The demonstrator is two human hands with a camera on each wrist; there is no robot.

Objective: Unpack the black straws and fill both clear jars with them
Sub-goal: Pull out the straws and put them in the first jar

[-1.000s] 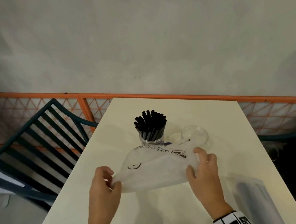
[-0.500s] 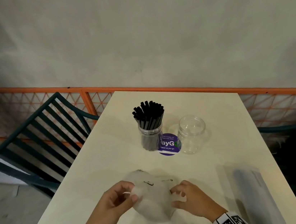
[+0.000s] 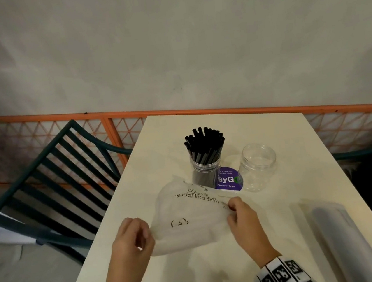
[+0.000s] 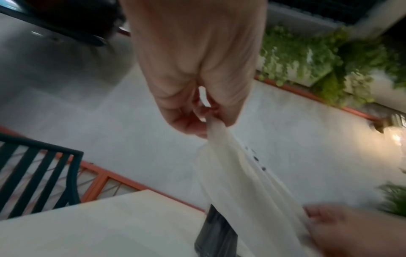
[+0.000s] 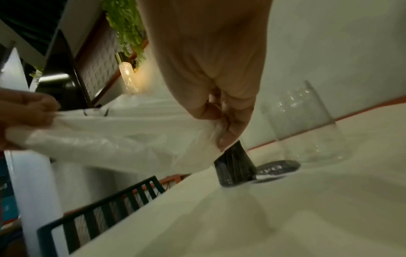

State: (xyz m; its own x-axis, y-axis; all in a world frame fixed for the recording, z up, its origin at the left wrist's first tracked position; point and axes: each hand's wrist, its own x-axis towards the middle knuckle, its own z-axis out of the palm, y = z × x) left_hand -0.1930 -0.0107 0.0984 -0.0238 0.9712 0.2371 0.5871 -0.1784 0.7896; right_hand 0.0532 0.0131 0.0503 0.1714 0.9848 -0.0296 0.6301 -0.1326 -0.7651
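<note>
Both hands (image 3: 132, 242) (image 3: 244, 224), pinch grip on white bag (image 3: 190, 220).

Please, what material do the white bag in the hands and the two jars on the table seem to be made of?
White bag: probably thin plastic film, translucent and matte; it crumples and stretches between the left hand and right hand.
Empty jar and jar with straws: clear, glossy, with ribbed necks; plastic or glass, hard to tell.
</note>
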